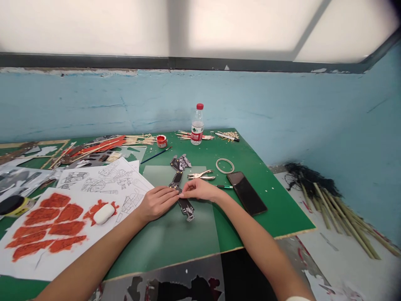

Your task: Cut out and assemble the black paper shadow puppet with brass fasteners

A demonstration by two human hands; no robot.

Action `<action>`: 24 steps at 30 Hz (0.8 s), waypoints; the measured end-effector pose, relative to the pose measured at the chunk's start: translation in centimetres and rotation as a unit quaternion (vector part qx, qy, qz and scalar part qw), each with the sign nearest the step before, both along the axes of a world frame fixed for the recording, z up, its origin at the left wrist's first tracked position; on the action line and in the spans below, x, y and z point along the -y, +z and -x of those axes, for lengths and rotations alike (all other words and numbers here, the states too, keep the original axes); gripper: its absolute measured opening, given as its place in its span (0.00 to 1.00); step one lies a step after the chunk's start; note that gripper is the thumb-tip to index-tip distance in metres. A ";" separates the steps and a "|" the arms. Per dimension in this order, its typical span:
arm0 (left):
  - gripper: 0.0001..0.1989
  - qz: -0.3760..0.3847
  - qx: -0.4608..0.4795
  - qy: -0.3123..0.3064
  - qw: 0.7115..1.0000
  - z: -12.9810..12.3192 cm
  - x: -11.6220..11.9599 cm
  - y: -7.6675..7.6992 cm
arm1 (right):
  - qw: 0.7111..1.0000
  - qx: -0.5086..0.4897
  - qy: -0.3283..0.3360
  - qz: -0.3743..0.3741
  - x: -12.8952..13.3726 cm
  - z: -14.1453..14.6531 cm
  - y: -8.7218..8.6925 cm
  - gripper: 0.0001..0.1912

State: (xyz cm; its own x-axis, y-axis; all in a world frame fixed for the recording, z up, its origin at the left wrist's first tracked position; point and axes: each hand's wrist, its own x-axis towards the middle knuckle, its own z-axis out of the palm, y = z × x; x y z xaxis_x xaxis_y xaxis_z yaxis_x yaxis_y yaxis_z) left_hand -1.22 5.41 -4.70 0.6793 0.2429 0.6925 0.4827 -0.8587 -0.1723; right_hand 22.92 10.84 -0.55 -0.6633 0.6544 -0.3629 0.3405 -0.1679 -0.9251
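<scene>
A jointed black cut-out figure (pixel 186 207) with pale line patterns and small gold dots lies on a translucent sheet (pixel 175 246) over the green table. My left hand (pixel 158 202) rests on the figure's left side, fingers together and pressed down on its middle. From the right, my right hand (pixel 198 190) pinches at the same middle part, thumb and forefinger together beside the left fingertips. Whatever tiny piece sits between those fingertips is too small to name. Just behind the right hand lies a silver hole punch (pixel 201 174).
A phone (pixel 247 193), a tape ring (pixel 224 166) and a green pen lie right. A water bottle (pixel 197 125), red paint jar (pixel 161 141) and brush (pixel 156 155) are behind. Left are printed drawings (pixel 103 179), red-painted paper (pixel 46 263) and a white eraser-like block (pixel 104 213).
</scene>
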 end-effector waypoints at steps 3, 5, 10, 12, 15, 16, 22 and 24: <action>0.11 -0.003 0.006 0.006 1.000 -0.1 0.0 0.2 | 1.000 -0.007 -0.014 0.018 0.0 0.1 -0.4 0.29; 0.11 -0.001 0.012 0.011 1.000 -0.2 0.1 0.4 | 1.000 -0.003 -0.003 0.023 0.0 0.1 -0.7 0.29; 0.10 0.012 0.030 0.026 0.999 -0.6 0.1 0.6 | 0.999 -0.010 0.042 0.026 0.0 -0.1 -1.0 0.29; 0.11 0.020 0.040 0.030 0.999 -0.6 0.2 0.6 | 0.998 -0.029 0.039 0.049 0.1 0.0 -1.0 0.30; 0.14 0.031 0.050 0.037 0.998 -0.6 0.2 0.4 | 0.994 -0.051 0.022 0.097 0.2 0.3 -0.9 0.33; 0.15 0.033 0.053 0.039 0.997 -0.6 0.2 0.3 | 0.992 -0.057 0.017 0.113 0.2 0.4 -0.9 0.34; 0.21 0.048 0.058 0.027 0.997 -0.7 0.3 0.3 | 0.987 -0.065 0.011 0.146 0.3 0.6 -0.6 0.34; 0.20 0.049 0.065 0.020 0.996 -0.8 0.3 0.4 | 0.991 -0.047 0.016 0.127 0.4 0.5 -0.4 0.33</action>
